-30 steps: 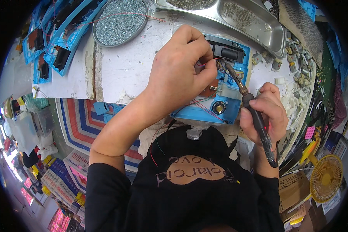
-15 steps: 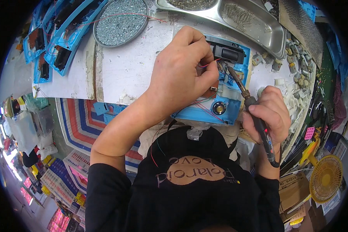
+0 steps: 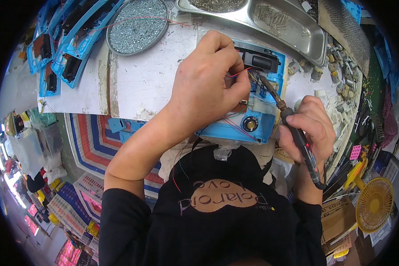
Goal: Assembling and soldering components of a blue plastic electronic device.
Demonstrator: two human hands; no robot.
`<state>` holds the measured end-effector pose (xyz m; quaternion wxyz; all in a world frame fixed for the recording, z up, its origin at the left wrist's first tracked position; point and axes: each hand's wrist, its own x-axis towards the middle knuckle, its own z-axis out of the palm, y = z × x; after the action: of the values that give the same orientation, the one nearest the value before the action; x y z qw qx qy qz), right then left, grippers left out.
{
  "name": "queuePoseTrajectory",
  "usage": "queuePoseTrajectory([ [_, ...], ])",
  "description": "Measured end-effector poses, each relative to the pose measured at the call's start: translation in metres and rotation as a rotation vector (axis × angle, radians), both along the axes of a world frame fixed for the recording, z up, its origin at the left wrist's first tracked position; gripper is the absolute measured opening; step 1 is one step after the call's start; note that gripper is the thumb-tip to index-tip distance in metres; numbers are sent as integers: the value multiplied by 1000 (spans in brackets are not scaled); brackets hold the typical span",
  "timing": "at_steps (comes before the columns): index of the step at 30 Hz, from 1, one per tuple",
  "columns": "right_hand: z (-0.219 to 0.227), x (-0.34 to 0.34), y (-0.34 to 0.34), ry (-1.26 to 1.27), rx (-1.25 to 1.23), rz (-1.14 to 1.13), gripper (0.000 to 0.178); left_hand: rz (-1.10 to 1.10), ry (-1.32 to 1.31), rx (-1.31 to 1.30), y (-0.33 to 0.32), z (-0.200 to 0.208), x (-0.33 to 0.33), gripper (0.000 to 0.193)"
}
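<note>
A blue plastic housing (image 3: 219, 131) lies on the worktable with its inside facing up. In it sit a black rectangular module (image 3: 259, 61), a round speaker (image 3: 250, 124) and several thin wires. My left hand (image 3: 208, 80) is over the housing's left side, thumb and forefinger pinched on a thin red wire (image 3: 237, 74). My right hand (image 3: 314, 131) is wrapped round the dark handle of a soldering iron (image 3: 299, 138). The iron points up and left, its tip beside the wires below the black module. Whether the tip touches anything, I cannot tell.
A round dish (image 3: 137, 26) of small screws stands at the far left, near stacked blue housings (image 3: 82, 53). A metal tray (image 3: 292, 40) with small parts is at the back. Small motors (image 3: 317, 74) and white pieces lie to the right. A yellow fan (image 3: 374, 205) stands lower right.
The soldering iron and my right hand have shifted very slightly, the cord end moving a little right. My left hand has stayed nearly still, pinching the wire.
</note>
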<state>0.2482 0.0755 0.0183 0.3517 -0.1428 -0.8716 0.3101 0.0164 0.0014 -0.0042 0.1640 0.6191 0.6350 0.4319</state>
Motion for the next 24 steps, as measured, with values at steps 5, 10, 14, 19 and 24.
queuePoseTrajectory([
  [5, 0, -4, 3, -15, 13, 8, 37, 17, 11, 17, 1, -2, 2, 11],
  [10, -3, -6, 4, -12, 12, 16, 36, 26, 14, 21, 1, -2, 3, 11],
  [14, -3, -6, 6, -15, 15, 16, 36, 35, 0, 15, 2, -4, 4, 12],
  [19, -4, -5, 6, -16, 17, 13, 34, 51, 34, 30, 2, -4, 5, 13],
  [24, -4, -6, 7, -26, 22, 9, 33, 60, 44, 56, 3, -5, 7, 13],
])
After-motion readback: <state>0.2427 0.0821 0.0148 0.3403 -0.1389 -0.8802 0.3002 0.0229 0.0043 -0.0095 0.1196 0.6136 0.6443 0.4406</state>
